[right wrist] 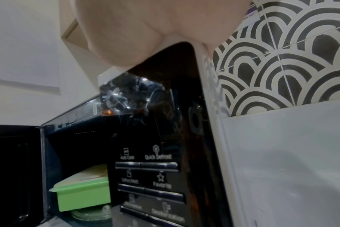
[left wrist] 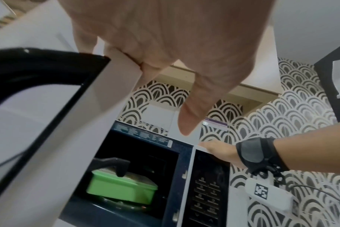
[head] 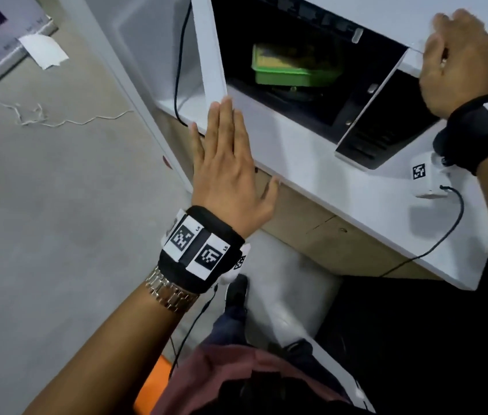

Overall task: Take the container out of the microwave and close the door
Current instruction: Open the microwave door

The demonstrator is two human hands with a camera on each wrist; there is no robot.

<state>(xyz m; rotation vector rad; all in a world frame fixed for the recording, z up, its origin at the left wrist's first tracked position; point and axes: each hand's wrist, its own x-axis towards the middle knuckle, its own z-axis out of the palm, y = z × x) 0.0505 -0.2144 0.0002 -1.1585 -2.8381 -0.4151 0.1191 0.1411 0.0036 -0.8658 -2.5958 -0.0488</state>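
the green container [head: 281, 65] sits inside the microwave [head: 311, 94], on the glass turntable [right wrist: 91, 214], with a pale lid over something yellowish. it lies ahead of the left hand [head: 227, 166] and a little to its right, deeper in the dark cavity, untouched. the microwave door [head: 209, 46] stands swung wide, its white edge just beyond the left fingertips; in the left wrist view the fingers [left wrist: 190, 113] are straight and loosely spread, hanging beside the door's edge, and whether they actually touch it cannot be told. the palm faces down above the front lip of the white counter [head: 341, 187], holding nothing.

the right hand [head: 464, 61] is up on the microwave's top right corner, above the black control panel [right wrist: 151, 176], fingers bent over the white casing and resting there; the container is to its left and lower. from the right wrist view only the heel of the palm shows against the corner, so how firmly the fingers curl cannot be told.

both wrists wear black bands with square printed markers [head: 197, 247]. a black cable [head: 178, 70] runs down behind the door, left of the left hand. behind the microwave the wall [left wrist: 301, 110] carries a black and white arch pattern. a grey floor [head: 57, 205] spreads below and left of the left arm.
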